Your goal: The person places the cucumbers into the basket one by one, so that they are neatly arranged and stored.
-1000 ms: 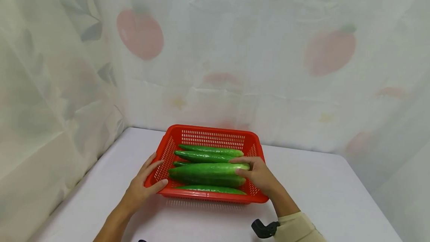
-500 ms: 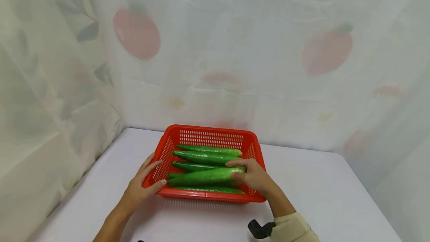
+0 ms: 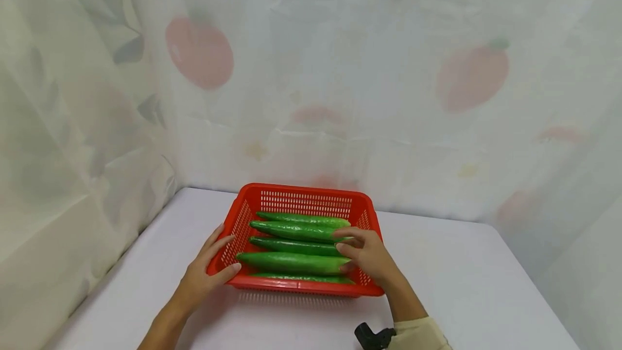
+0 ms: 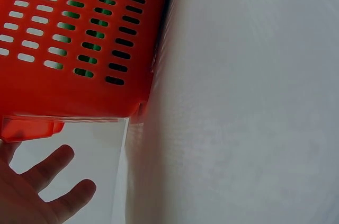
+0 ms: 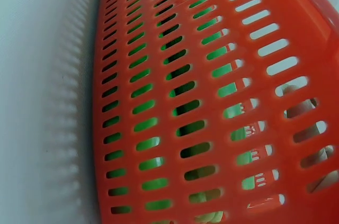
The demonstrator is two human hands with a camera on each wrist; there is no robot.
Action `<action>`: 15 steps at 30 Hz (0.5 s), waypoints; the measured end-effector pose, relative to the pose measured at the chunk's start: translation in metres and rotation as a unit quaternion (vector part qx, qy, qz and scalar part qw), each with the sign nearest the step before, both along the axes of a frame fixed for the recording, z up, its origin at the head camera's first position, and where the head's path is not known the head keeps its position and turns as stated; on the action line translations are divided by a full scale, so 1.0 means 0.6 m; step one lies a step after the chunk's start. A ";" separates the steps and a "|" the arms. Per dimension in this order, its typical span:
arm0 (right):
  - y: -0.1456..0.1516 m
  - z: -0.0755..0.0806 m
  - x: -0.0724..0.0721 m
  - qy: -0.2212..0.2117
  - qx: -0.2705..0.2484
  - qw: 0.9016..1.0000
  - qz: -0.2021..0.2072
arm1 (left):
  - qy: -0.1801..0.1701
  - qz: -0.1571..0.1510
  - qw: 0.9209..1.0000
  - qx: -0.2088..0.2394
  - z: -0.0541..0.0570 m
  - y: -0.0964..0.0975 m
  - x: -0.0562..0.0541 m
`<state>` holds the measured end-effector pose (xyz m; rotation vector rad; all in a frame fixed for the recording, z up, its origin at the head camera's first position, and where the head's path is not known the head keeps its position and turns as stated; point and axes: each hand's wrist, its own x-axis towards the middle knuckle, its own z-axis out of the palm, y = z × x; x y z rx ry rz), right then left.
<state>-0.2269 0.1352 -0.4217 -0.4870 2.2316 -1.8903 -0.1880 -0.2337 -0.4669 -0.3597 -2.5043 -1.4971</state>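
Note:
Several long green cucumbers lie side by side in a red plastic basket (image 3: 298, 284) with slotted walls. My right hand (image 3: 371, 255) hovers over their right ends, fingers loosely bent, thumb and forefinger apart. Below it lies a thick, light green cucumber (image 3: 291, 262) near the front wall, with a darker cucumber (image 3: 291, 246) just behind. My left hand (image 3: 199, 277) rests at the basket's front left corner, thumb on the rim and fingers spread along the left side. In the left wrist view, straight fingers (image 4: 74, 200) show below the rim. Slots in the right wrist view partly hide my right hand.
The basket stands on a white-covered table (image 3: 452, 274). Behind and to the left hangs a pale curtain (image 3: 311, 69) with fruit prints. A black device (image 3: 374, 336) sits at my right wrist, by the beige sleeve (image 3: 420, 334).
My right hand has lowered the thick light green cucumber toward the basket's front, then let go of it and lifted slightly. The cucumbers behind it show more fully. My left hand has stayed at the corner.

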 end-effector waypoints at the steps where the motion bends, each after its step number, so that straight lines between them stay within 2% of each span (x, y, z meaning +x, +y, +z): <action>1: 0.000 -0.001 0.001 -0.001 -0.002 1.000 -0.004 | 0.000 0.000 1.000 0.000 0.000 0.000 0.001; 8: 0.001 -0.001 0.004 -0.001 -0.031 0.999 -0.017 | -0.006 -0.001 1.000 0.004 0.001 0.000 0.005; 15: 0.003 0.004 0.009 0.007 -0.031 0.999 -0.031 | -0.001 0.000 1.000 -0.010 0.007 0.001 0.005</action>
